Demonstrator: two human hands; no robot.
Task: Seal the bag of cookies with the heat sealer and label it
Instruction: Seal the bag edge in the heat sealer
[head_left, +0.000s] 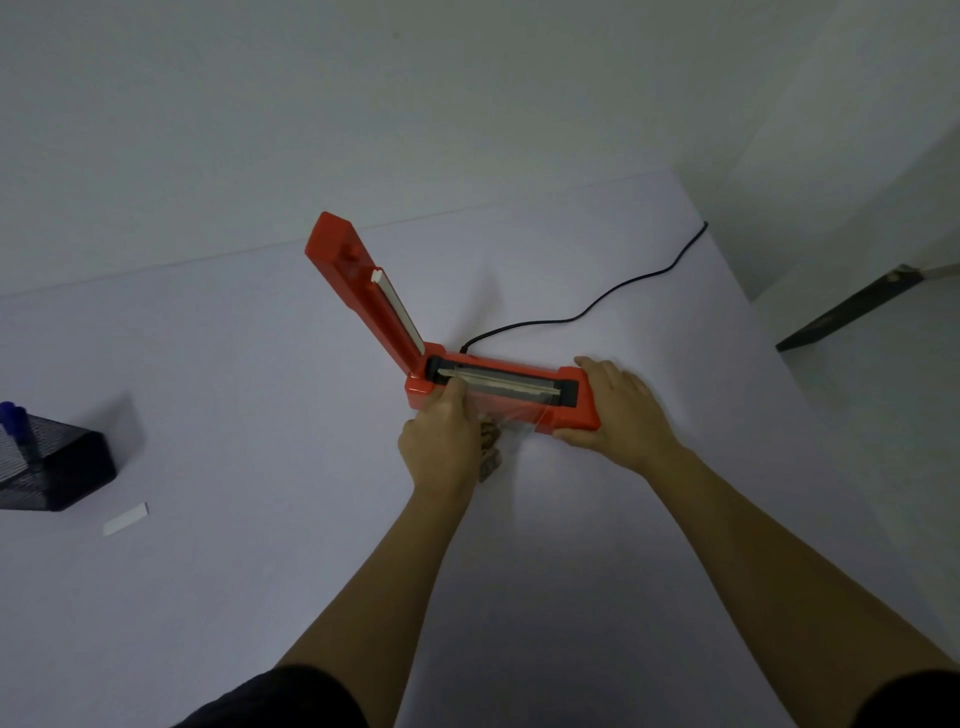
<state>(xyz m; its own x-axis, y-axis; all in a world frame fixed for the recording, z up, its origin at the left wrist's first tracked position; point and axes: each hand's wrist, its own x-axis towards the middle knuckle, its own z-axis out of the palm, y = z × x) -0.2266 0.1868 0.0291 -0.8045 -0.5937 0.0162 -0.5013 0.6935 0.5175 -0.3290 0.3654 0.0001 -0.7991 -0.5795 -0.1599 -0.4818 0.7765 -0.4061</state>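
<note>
An orange heat sealer (574, 392) lies on the white table, its lid arm (358, 280) raised up and to the left. A clear bag of cookies (493, 431) lies in front of it with its open edge laid across the sealing strip (498, 382). My left hand (441, 441) pinches the bag's left top edge against the strip and hides most of the cookies. At the sealer's right end my right hand (618, 410) grips the base, thumb on the front edge.
A black power cord (587, 306) runs from the sealer's back to the far right table edge. At the left stand a black mesh pen holder (52, 467) with blue pens and a white label strip (125, 519). A dark shelf (847, 306) lies beyond the right edge.
</note>
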